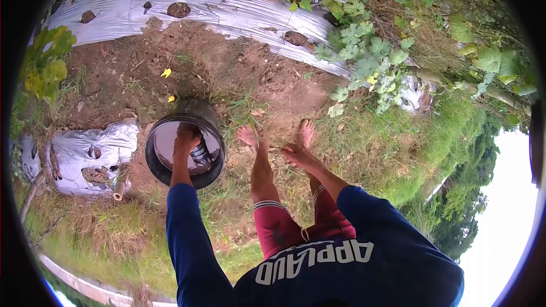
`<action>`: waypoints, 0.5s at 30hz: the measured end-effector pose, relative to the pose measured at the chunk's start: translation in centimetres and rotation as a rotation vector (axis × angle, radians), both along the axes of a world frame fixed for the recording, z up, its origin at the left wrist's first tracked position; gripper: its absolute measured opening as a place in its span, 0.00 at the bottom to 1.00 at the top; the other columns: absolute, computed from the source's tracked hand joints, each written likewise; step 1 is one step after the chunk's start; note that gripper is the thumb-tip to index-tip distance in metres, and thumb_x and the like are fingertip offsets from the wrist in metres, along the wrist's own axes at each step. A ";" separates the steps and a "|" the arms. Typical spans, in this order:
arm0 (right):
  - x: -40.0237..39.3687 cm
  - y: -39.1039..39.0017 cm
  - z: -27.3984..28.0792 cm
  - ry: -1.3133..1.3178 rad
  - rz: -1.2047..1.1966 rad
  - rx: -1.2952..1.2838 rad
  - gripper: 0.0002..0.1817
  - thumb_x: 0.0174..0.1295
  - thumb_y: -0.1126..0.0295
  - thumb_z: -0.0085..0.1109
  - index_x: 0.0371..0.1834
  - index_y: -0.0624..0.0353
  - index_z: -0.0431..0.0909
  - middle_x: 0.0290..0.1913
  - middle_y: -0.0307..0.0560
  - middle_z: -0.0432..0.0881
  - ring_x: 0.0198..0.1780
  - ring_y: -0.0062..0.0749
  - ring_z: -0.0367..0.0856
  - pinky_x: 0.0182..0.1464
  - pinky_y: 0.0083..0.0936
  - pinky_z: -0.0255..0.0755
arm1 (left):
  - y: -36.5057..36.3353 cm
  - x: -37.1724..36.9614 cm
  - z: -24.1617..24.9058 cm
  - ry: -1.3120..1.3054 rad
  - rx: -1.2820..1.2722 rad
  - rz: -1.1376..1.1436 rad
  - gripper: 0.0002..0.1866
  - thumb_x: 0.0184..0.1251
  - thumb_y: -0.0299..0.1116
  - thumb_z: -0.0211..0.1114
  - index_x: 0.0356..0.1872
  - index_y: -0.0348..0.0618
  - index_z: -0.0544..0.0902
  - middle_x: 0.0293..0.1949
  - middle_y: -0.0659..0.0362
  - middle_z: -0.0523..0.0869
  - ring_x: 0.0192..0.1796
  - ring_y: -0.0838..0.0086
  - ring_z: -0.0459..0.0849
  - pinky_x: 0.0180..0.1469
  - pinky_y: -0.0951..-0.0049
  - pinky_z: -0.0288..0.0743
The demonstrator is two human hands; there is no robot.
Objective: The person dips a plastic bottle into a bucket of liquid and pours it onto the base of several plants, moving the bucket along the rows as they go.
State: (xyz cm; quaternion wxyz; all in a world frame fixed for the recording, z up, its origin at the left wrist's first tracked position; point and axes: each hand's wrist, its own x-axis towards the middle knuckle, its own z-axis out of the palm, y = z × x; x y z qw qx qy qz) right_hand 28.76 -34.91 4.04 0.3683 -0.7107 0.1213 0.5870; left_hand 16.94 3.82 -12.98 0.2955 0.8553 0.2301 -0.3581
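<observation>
My left hand reaches down into a black bucket that stands on bare soil and holds water. The fingers are curled near the bucket's far inner side, and whether they grip anything I cannot tell. A dark striped shape shows in the water beside my wrist; it may be an object or a reflection. My right hand hangs beside my right leg with its fingers loosely apart and nothing in it. My bare feet stand on the soil just right of the bucket.
Silver plastic mulch with planting holes covers a raised bed beyond the bucket. A torn piece of the same sheet and a short pipe end lie to the left. Leafy vines spread at the right, and grass is around my feet.
</observation>
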 end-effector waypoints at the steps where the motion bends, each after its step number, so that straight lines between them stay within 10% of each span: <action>1: 0.0 0.1 -0.3 -0.036 -0.032 -0.007 0.18 0.66 0.53 0.57 0.41 0.60 0.78 0.28 0.33 0.72 0.29 0.16 0.69 0.27 0.20 0.64 | -0.1 -0.4 -0.1 -0.001 -0.004 -0.010 0.20 0.54 0.43 0.64 0.47 0.47 0.81 0.51 0.44 0.82 0.53 0.47 0.80 0.54 0.53 0.75; 14: 3.2 0.1 -5.2 -0.205 0.163 0.098 0.20 0.66 0.53 0.55 0.42 0.61 0.81 0.25 0.40 0.76 0.28 0.20 0.73 0.30 0.25 0.68 | -6.0 -1.5 12.2 -0.510 0.155 0.323 0.08 0.59 0.31 0.64 0.30 0.35 0.80 0.28 0.41 0.81 0.33 0.44 0.82 0.33 0.55 0.76; 15: 4.2 0.2 -4.8 -0.164 0.226 0.063 0.26 0.62 0.46 0.52 0.47 0.59 0.80 0.42 0.54 0.84 0.44 0.42 0.83 0.47 0.36 0.74 | -6.3 -1.6 13.4 -0.523 0.158 0.340 0.09 0.59 0.30 0.64 0.26 0.35 0.78 0.26 0.41 0.80 0.30 0.44 0.80 0.31 0.54 0.73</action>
